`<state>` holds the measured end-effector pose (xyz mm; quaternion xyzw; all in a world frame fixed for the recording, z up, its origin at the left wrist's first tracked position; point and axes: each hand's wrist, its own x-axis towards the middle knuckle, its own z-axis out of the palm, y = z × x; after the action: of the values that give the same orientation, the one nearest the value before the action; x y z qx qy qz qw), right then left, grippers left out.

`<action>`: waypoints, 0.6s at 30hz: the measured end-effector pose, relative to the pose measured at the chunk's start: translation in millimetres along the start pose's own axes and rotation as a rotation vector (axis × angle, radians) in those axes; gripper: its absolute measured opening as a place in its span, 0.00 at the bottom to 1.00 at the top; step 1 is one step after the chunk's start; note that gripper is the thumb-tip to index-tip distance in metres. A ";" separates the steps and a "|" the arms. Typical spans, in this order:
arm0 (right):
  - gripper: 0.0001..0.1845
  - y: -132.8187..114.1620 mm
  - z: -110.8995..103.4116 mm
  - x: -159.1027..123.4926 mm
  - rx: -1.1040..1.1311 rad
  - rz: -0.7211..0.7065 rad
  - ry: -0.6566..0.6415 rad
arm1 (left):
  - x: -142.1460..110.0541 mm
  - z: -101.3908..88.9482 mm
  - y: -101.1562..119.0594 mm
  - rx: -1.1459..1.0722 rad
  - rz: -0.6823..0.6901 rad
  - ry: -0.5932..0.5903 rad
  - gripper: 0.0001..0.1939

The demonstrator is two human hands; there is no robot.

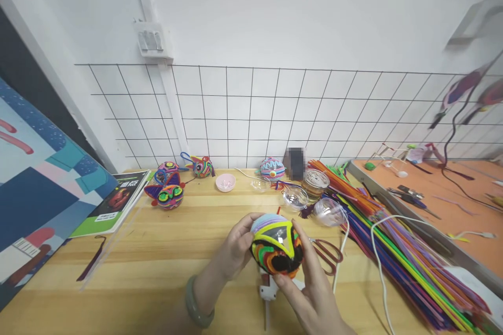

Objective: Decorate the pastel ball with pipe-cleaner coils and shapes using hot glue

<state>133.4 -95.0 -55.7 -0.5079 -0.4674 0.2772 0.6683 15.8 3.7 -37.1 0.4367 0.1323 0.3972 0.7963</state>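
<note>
Ball (277, 245) covered in colored fuzzy strips: held up over the near half of the table (176, 251), off the wood, grey patch framed in yellow facing the camera. Left hand (236, 246): thumb and fingers closed on its left side. Right hand (310, 282): thumb on the lower front, fingers wrapped round the right side. White glue gun (268, 291) just below it in view, partly hidden. Scissors (340, 256) right of the right hand, blades mostly hidden. Clear plastic cup (295, 199) and pink bowl (225, 182) toward the table's back edge. Striped ball (272, 169) right at that edge; cat-eared ball (168, 196) near the back left corner, beside a magazine (116, 201). Pipe cleaners (393, 235) bundled along the right edge.
</note>
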 end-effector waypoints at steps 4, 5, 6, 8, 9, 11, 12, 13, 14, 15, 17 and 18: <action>0.38 15.5 -3.9 3.7 -0.100 -0.045 0.061 | 1.3 4.5 -4.6 -0.049 -0.038 0.012 0.17; 0.39 18.6 -5.3 5.1 -0.122 -0.046 0.058 | 1.5 5.2 -5.8 -0.059 -0.046 0.013 0.16; 0.40 21.1 -6.6 6.3 -0.148 -0.049 0.053 | 1.6 5.6 -7.1 -0.071 -0.053 0.015 0.15; 0.42 23.9 -8.2 7.8 -0.205 -0.066 0.033 | 1.8 5.2 -9.3 -0.091 -0.061 0.011 0.16; 0.42 24.2 -8.4 8.0 -0.228 -0.073 0.031 | 2.0 4.5 -9.9 -0.096 -0.063 0.007 0.16; 0.43 22.9 -7.8 7.5 -0.258 -0.088 0.038 | 2.4 3.2 -10.4 -0.092 -0.071 -0.003 0.17; 0.43 21.8 -7.2 7.1 -0.270 -0.092 0.034 | 2.6 2.8 -10.2 -0.086 -0.071 -0.001 0.17; 0.44 20.5 -6.4 6.8 -0.280 -0.092 0.028 | 2.7 2.8 -10.0 -0.080 -0.068 0.008 0.17; 0.44 19.4 -5.7 6.6 -0.288 -0.089 0.020 | 2.9 3.2 -9.8 -0.079 -0.067 0.023 0.16; 0.44 18.5 -4.9 6.7 -0.296 -0.085 0.011 | 3.0 3.8 -9.8 -0.084 -0.070 0.039 0.16; 0.43 17.8 -3.6 7.6 -0.309 -0.080 0.000 | 3.1 5.6 -10.8 -0.108 -0.093 0.063 0.17; 0.42 17.7 -3.1 8.4 -0.313 -0.083 0.003 | 3.1 6.3 -11.7 -0.121 -0.109 0.066 0.17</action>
<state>141.5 -83.4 -69.6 -0.5866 -0.5245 0.1724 0.5925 27.4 -1.2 -42.4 0.3667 0.1578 0.3747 0.8368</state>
